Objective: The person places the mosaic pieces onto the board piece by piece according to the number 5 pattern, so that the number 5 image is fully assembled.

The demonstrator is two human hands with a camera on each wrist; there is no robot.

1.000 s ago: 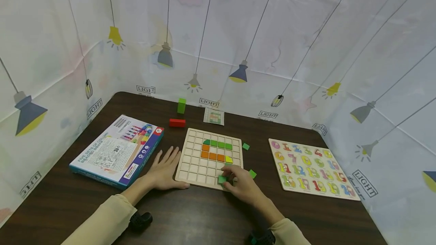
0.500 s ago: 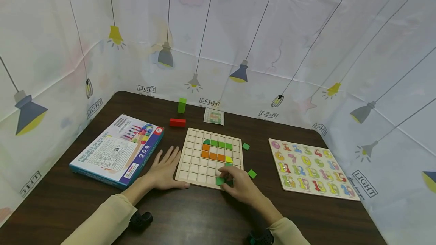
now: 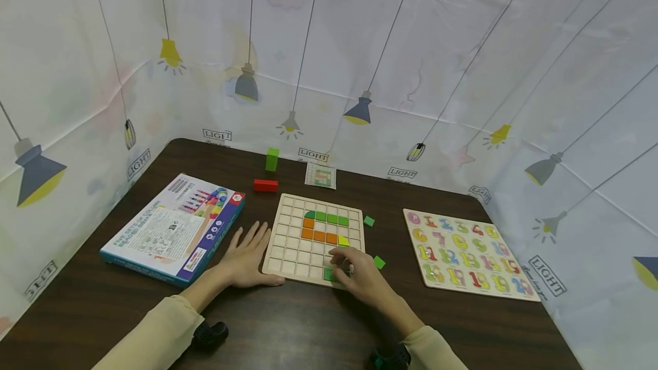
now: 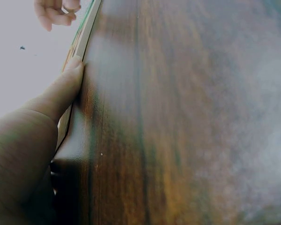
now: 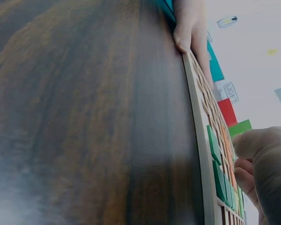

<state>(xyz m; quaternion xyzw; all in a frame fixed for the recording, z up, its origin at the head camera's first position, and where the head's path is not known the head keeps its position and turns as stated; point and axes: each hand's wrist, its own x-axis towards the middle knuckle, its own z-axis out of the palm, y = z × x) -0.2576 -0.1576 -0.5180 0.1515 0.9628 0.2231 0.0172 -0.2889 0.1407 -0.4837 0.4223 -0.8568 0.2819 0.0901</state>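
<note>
A wooden grid board [image 3: 291, 254] lies on the table with square tiles in its cells: green tiles [image 3: 331, 218], orange tiles [image 3: 319, 236] and a yellow tile [image 3: 343, 241]. My left hand [image 3: 245, 258] rests flat beside the board's left side, its thumb [image 4: 68, 86] against the board edge. My right hand [image 3: 362, 276] is over the near right corner, fingers bent, with nothing visible between them. Just under its thumb a green tile [image 3: 328, 274] lies in a front-row cell. Further green tiles [image 5: 220, 183] show in the right wrist view; the head view partly hides them.
Loose green tiles [image 3: 369, 221] lie right of the board. Behind it are a red block [image 3: 265, 185], a green block [image 3: 272, 160] and a pattern card [image 3: 321, 176]. A flat box [image 3: 175, 227] lies left, a number puzzle board [image 3: 468, 256] right.
My right hand has set the green tile flat in the front-row cell, and its fingers have come off it. The left hand stays put. The head view has shifted slightly.
</note>
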